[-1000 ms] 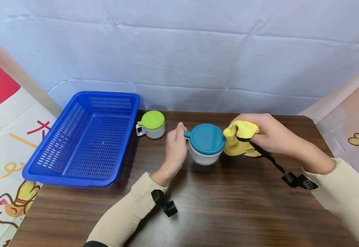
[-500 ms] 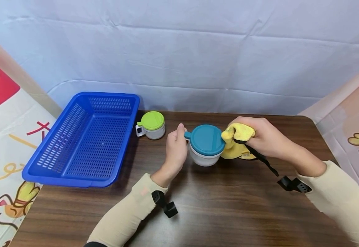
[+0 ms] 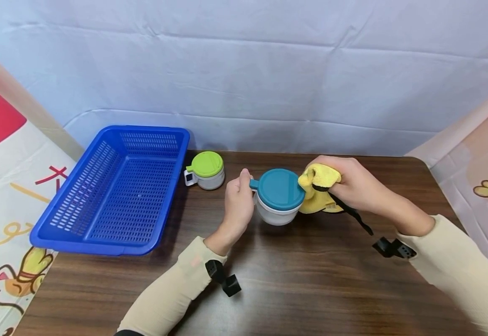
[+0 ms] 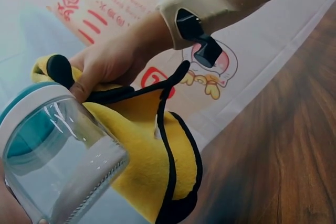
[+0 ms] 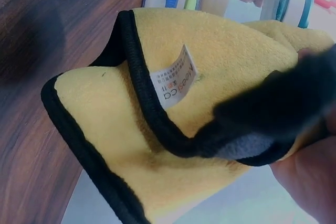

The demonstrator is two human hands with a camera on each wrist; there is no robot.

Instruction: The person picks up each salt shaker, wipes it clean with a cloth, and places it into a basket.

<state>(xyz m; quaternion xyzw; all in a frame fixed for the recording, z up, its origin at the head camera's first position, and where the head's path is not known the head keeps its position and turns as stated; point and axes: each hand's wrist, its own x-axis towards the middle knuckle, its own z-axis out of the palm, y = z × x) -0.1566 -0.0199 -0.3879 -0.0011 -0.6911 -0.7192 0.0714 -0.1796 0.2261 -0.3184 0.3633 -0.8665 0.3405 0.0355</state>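
Observation:
A clear jar with a teal lid and a side handle is in the middle of the head view. My left hand grips it by the handle, thumb up. In the left wrist view the jar's see-through wall shows, tilted. My right hand holds a bunched yellow cloth with black edging against the jar's right side. Much of the cloth hangs loose below the fingers in the right wrist view, with a white label on it. The cloth hides the right fingertips.
A smaller jar with a lime-green lid stands on the wooden table, left of my left hand. Beyond it, at the far left, sits a blue perforated basket. A white cloth backdrop rises behind the table.
My right hand and the yellow cloth have shifted a little left along the jar's rim. The left hand and jar have barely moved.

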